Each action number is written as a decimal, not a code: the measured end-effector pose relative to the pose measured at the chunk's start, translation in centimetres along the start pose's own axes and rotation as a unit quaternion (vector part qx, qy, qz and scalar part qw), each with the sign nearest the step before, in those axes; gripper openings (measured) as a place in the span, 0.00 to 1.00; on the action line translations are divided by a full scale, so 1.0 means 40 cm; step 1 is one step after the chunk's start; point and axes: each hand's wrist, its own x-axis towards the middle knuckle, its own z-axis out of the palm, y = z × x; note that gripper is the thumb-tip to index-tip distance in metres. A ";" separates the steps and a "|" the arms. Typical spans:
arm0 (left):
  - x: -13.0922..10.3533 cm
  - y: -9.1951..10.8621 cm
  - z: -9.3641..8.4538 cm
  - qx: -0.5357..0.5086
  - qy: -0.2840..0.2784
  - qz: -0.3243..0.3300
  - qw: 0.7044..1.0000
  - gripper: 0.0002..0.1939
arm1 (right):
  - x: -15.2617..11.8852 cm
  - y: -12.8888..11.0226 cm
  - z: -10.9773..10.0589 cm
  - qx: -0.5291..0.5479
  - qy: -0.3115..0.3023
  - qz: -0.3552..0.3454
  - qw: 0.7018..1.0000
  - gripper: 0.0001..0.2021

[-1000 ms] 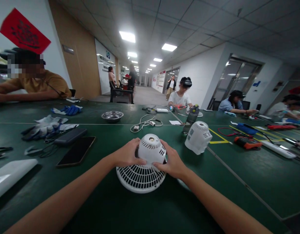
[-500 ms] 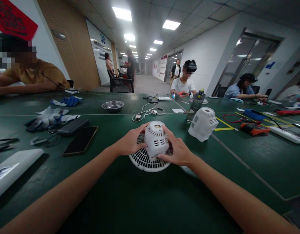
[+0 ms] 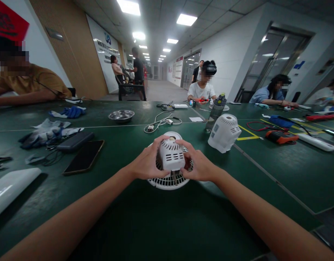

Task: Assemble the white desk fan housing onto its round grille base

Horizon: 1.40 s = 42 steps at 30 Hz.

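Note:
A white slotted motor housing (image 3: 173, 159) sits between my hands, over a round white fan grille (image 3: 167, 184) on the green table. My left hand (image 3: 149, 159) grips the housing's left side, its fingers at the top and its thumb low on the front. From the right, my right hand (image 3: 198, 163) closes on the same housing, with some of its fingers hidden behind it. Whether the housing touches the grille's centre is hidden. A second white housing (image 3: 224, 133) stands apart on the table to the right, beside a dark bottle (image 3: 216, 112).
A black phone (image 3: 84, 157), a dark power bank (image 3: 76, 141) and work gloves (image 3: 44, 133) lie at left. Farther back are a metal bowl (image 3: 121, 116) and a white cable (image 3: 163, 122). An orange multimeter (image 3: 281, 137) lies right. Several people sit around the table.
The housing has turned and tilted a little over the grille, and both hands have shifted their hold on it. The whole view has swung slightly.

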 end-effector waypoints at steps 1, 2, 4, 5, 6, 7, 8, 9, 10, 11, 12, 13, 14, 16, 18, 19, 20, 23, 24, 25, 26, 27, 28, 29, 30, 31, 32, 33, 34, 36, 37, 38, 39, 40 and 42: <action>0.000 0.001 0.001 0.001 0.002 -0.001 1.000 0.56 | 0.001 -0.003 -0.002 -0.002 -0.001 0.002 1.000 0.43; 0.001 0.002 0.001 0.002 0.002 -0.002 1.000 0.55 | 0.001 -0.005 -0.003 -0.003 -0.002 0.005 1.000 0.43; 0.001 0.004 -0.001 0.001 -0.002 -0.001 1.000 0.54 | 0.001 -0.007 -0.005 0.002 -0.005 0.010 1.000 0.43; 0.001 0.004 -0.002 -0.001 -0.005 0.002 1.000 0.54 | 0.001 -0.008 -0.005 0.006 -0.006 0.013 1.000 0.43; 0.001 0.003 -0.003 -0.006 -0.009 0.005 1.000 0.54 | 0.000 -0.008 -0.006 0.010 -0.008 0.015 1.000 0.43; 0.001 0.002 -0.004 -0.011 -0.012 0.007 1.000 0.54 | 0.000 -0.008 -0.007 0.013 -0.009 0.018 1.000 0.43; 0.001 -0.001 -0.006 -0.016 -0.013 0.008 1.000 0.54 | 0.000 -0.008 -0.009 0.015 -0.011 0.020 1.000 0.43; 0.001 -0.004 -0.007 -0.019 -0.014 0.008 1.000 0.54 | 0.000 -0.008 -0.012 0.016 -0.013 0.022 1.000 0.42; 0.001 -0.008 -0.007 -0.019 -0.015 0.006 1.000 0.55 | 0.000 -0.007 -0.015 0.016 -0.016 0.024 0.999 0.42; 0.001 -0.012 -0.006 -0.015 -0.014 0.003 1.000 0.55 | 0.000 -0.006 -0.018 0.014 -0.019 0.025 0.999 0.42; 0.002 -0.016 -0.004 -0.009 -0.010 0.003 1.000 0.55 | -0.001 -0.005 -0.022 0.013 -0.021 0.027 0.999 0.42; 0.002 -0.019 0.000 -0.001 -0.004 0.007 1.000 0.56 | -0.001 -0.003 -0.025 0.011 -0.023 0.026 0.999 0.43; 0.003 -0.022 0.006 0.007 0.003 0.012 1.000 0.56 | -0.001 -0.002 -0.027 0.007 -0.023 0.025 0.999 0.43; 0.003 -0.023 0.023 0.030 0.029 0.019 0.999 0.58 | -0.002 0.000 -0.026 -0.015 -0.010 0.015 1.000 0.43; 0.002 -0.018 0.044 0.067 0.065 0.004 0.996 0.57 | -0.004 0.002 -0.017 -0.053 0.018 0.007 0.998 0.46; 0.002 -0.015 0.054 0.090 0.088 -0.012 0.992 0.56 | -0.004 0.003 -0.010 -0.073 0.040 0.010 0.997 0.48; 0.001 -0.012 0.061 0.110 0.108 -0.025 0.988 0.54 | -0.004 0.005 -0.001 -0.089 0.063 0.020 0.994 0.50; -0.002 -0.015 0.068 0.116 0.129 -0.029 0.984 0.49 | -0.001 0.017 0.023 -0.109 0.123 0.055 0.985 0.51; -0.003 -0.022 0.065 0.103 0.128 -0.024 0.986 0.48 | 0.000 0.024 0.028 -0.107 0.137 0.063 0.983 0.49; -0.004 -0.032 0.062 0.087 0.130 -0.025 0.987 0.46 | 0.001 0.032 0.031 -0.103 0.149 0.070 0.981 0.48; -0.006 -0.046 0.058 0.073 0.135 -0.041 0.987 0.44 | 0.002 0.041 0.031 -0.096 0.160 0.079 0.979 0.47; -0.008 -0.061 0.055 0.068 0.154 -0.072 0.983 0.40 | 0.003 0.050 0.030 -0.088 0.167 0.089 0.978 0.47; -0.011 -0.078 0.053 0.061 0.182 -0.124 0.973 0.35 | 0.003 0.058 0.028 -0.079 0.170 0.098 0.977 0.47; -0.013 -0.094 0.052 0.049 0.209 -0.183 0.959 0.32 | 0.002 0.065 0.025 -0.068 0.169 0.106 0.978 0.48; -0.015 -0.109 0.052 0.033 0.222 -0.236 0.945 0.30 | 0.001 0.070 0.023 -0.058 0.165 0.112 0.978 0.50; -0.017 -0.122 0.052 0.012 0.217 -0.268 0.939 0.30 | 0.000 0.073 0.020 -0.048 0.163 0.117 0.979 0.51; -0.019 -0.131 0.051 -0.019 0.211 -0.279 0.937 0.30 | -0.001 0.074 0.018 -0.037 0.165 0.122 0.978 0.51; -0.021 -0.137 0.050 -0.060 0.213 -0.277 0.935 0.31 | -0.001 0.073 0.016 -0.024 0.174 0.129 0.976 0.51; -0.022 -0.140 0.047 -0.105 0.223 -0.261 0.933 0.31 | 0.000 0.070 0.014 -0.005 0.186 0.138 0.973 0.51; -0.023 -0.139 0.036 -0.181 0.263 -0.202 0.926 0.32 | 0.003 0.061 0.010 0.066 0.219 0.159 0.960 0.51; -0.022 -0.137 0.029 -0.197 0.291 -0.169 0.921 0.32 | 0.006 0.057 0.008 0.121 0.239 0.170 0.948 0.50; -0.021 -0.134 0.023 -0.196 0.318 -0.139 0.917 0.32 | 0.009 0.052 0.008 0.186 0.258 0.181 0.931 0.48; -0.019 -0.132 0.018 -0.183 0.340 -0.114 0.915 0.31 | 0.012 0.047 0.009 0.258 0.276 0.190 0.906 0.44; -0.016 -0.129 0.015 -0.167 0.355 -0.097 0.915 0.30 | 0.015 0.043 0.012 0.333 0.285 0.197 0.877 0.39; -0.012 -0.127 0.018 -0.168 0.357 -0.090 0.915 0.28 | 0.017 0.036 0.025 0.467 0.267 0.207 0.817 0.26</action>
